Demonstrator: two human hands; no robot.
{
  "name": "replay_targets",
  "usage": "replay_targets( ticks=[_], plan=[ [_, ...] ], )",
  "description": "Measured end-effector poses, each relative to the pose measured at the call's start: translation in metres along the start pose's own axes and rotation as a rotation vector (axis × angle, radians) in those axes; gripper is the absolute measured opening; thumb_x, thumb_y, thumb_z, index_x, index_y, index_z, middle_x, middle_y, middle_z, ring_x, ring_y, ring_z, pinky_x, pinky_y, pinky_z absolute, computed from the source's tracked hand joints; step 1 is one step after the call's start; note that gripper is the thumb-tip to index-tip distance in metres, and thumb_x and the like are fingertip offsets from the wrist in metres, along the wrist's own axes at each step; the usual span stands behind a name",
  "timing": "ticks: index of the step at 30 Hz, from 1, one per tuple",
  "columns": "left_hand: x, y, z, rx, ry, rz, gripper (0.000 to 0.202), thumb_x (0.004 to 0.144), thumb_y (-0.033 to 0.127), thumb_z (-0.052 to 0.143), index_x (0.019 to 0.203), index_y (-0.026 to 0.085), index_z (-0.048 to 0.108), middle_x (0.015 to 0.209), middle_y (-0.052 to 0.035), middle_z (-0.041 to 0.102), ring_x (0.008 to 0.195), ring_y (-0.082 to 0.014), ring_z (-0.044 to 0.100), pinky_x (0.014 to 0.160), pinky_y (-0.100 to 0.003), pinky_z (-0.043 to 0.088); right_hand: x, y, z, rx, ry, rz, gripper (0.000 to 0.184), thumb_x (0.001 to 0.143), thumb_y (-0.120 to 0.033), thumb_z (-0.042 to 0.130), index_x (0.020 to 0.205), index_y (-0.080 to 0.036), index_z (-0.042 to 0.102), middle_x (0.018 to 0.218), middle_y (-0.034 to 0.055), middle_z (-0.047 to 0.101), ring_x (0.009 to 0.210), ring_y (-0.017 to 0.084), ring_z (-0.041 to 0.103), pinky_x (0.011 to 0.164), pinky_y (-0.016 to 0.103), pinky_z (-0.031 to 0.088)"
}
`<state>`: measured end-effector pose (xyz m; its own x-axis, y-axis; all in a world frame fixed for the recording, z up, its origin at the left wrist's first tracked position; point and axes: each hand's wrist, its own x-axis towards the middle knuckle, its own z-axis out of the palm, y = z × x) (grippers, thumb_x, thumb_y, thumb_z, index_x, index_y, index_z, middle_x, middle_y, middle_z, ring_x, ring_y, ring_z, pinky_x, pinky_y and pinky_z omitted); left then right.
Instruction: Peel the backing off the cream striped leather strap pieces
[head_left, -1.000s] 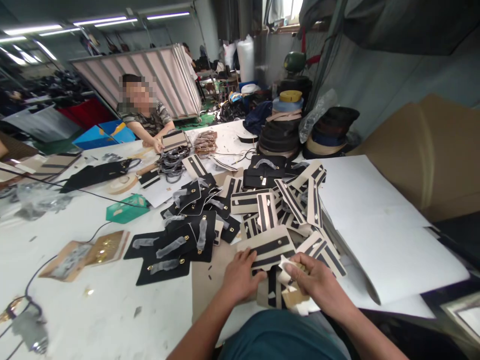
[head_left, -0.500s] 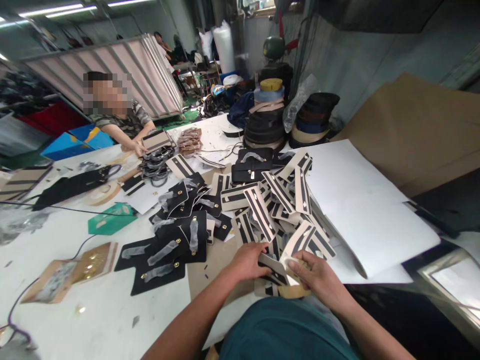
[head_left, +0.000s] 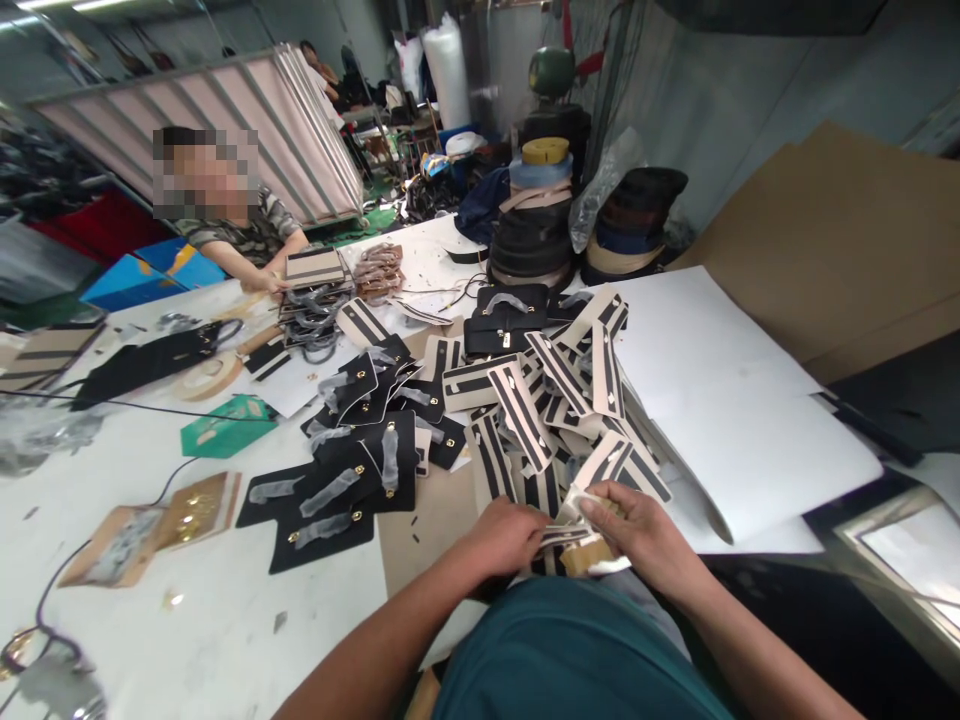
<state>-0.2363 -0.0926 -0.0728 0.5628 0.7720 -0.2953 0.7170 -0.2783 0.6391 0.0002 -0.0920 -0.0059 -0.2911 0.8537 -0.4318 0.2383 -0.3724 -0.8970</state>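
Note:
My left hand [head_left: 508,536] is closed on the edge of a beige panel with black strips [head_left: 564,536], held low in front of my body. My right hand [head_left: 634,522] pinches a small pale piece [head_left: 577,505] at that panel's right side; its kind is hard to make out. Below the fingers shows a tan-yellow piece [head_left: 586,555]. Just beyond both hands lies a heap of similar striped panels [head_left: 519,415]. Left of it are black bag flaps [head_left: 341,492] with plastic-wrapped handles and gold-coloured fittings.
A co-worker [head_left: 247,235] handles a striped panel across the table [head_left: 225,650]. Rolls of strap [head_left: 531,235] stand at the back. White sheets [head_left: 739,400] lie on the right, a green piece [head_left: 225,425] and a tape roll [head_left: 210,375] on the left.
My left hand has turned over and closed further around the panel, which now lies flatter and lower. My right hand has moved slightly up. The view has shifted a little.

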Motion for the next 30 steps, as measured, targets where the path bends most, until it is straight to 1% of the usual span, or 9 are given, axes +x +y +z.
replay_targets(
  ticks=[2,4,8,11,14,20,25,27,30],
  plan=[
    [-0.004,-0.009,-0.004,-0.123,0.089,-0.048,0.027,0.095,0.033,0.053,0.086,0.022,0.076,0.088,-0.0037,0.075,0.082,-0.0207,0.066,0.078,-0.028,0.045,0.000,-0.002,-0.003,-0.006,0.012,0.004,0.043,0.093,-0.062,0.061,0.087,-0.020,0.064,0.061,-0.0051,0.051,0.056,0.012,0.046,0.053,0.023,0.036],
    [-0.010,-0.017,-0.011,-0.279,0.206,-0.105,0.031,0.095,0.038,0.055,0.081,0.019,0.074,0.086,-0.0043,0.072,0.080,-0.0200,0.064,0.075,-0.027,0.046,0.000,-0.004,-0.004,-0.032,0.009,-0.004,0.044,0.093,-0.062,0.061,0.085,-0.019,0.064,0.062,-0.0047,0.052,0.056,0.012,0.046,0.053,0.023,0.035],
    [-0.023,-0.018,-0.029,-0.554,0.353,-0.140,0.029,0.094,0.040,0.060,0.100,0.016,0.074,0.104,-0.0084,0.073,0.095,-0.0242,0.067,0.087,-0.031,0.050,0.002,-0.005,0.006,-0.095,-0.079,-0.046,0.042,0.096,-0.059,0.058,0.086,-0.019,0.066,0.067,-0.0027,0.059,0.059,0.013,0.049,0.055,0.024,0.035],
    [-0.029,-0.005,-0.038,-0.668,0.409,-0.110,0.033,0.093,0.035,0.061,0.119,0.016,0.069,0.118,-0.0102,0.072,0.107,-0.0266,0.067,0.097,-0.035,0.050,0.009,-0.005,0.020,-0.193,-0.085,-0.115,0.037,0.097,-0.054,0.059,0.084,-0.020,0.066,0.072,-0.0022,0.062,0.067,0.015,0.055,0.063,0.025,0.040],
    [-0.030,0.009,-0.042,-0.739,0.456,-0.097,0.034,0.092,0.029,0.061,0.123,0.017,0.067,0.119,-0.0092,0.073,0.109,-0.0267,0.066,0.099,-0.036,0.050,0.017,-0.006,0.031,-0.247,-0.061,-0.148,0.034,0.097,-0.051,0.059,0.084,-0.020,0.065,0.073,-0.0025,0.063,0.072,0.017,0.058,0.066,0.026,0.041],
    [-0.028,0.027,-0.045,-0.807,0.466,-0.089,0.034,0.088,0.024,0.062,0.121,0.017,0.066,0.111,-0.0070,0.074,0.106,-0.0260,0.066,0.096,-0.036,0.051,0.021,-0.010,0.035,-0.238,-0.041,-0.178,0.035,0.097,-0.052,0.057,0.083,-0.020,0.063,0.071,-0.0031,0.059,0.070,0.016,0.056,0.065,0.026,0.041],
    [-0.026,0.028,-0.045,-0.864,0.398,-0.161,0.027,0.087,0.026,0.061,0.109,0.015,0.073,0.101,-0.0054,0.076,0.095,-0.0249,0.068,0.087,-0.033,0.052,0.022,-0.012,0.034,-0.242,-0.015,-0.174,0.037,0.097,-0.053,0.057,0.081,-0.020,0.061,0.068,-0.0040,0.057,0.067,0.016,0.054,0.064,0.026,0.039],
    [-0.025,0.028,-0.044,-0.888,0.408,-0.188,0.023,0.087,0.028,0.062,0.101,0.015,0.075,0.096,-0.0051,0.077,0.091,-0.0242,0.068,0.084,-0.032,0.052,0.023,-0.013,0.035,-0.248,-0.007,-0.182,0.037,0.097,-0.052,0.056,0.080,-0.020,0.061,0.068,-0.0041,0.057,0.067,0.016,0.054,0.064,0.026,0.039],
    [-0.022,0.030,-0.042,-0.935,0.422,-0.163,0.026,0.088,0.033,0.064,0.103,0.014,0.075,0.099,-0.0062,0.077,0.092,-0.0244,0.069,0.085,-0.032,0.053,0.024,-0.015,0.036,-0.261,0.006,-0.192,0.036,0.098,-0.051,0.056,0.079,-0.021,0.060,0.067,-0.0046,0.055,0.067,0.015,0.054,0.063,0.026,0.039]
  ],
)
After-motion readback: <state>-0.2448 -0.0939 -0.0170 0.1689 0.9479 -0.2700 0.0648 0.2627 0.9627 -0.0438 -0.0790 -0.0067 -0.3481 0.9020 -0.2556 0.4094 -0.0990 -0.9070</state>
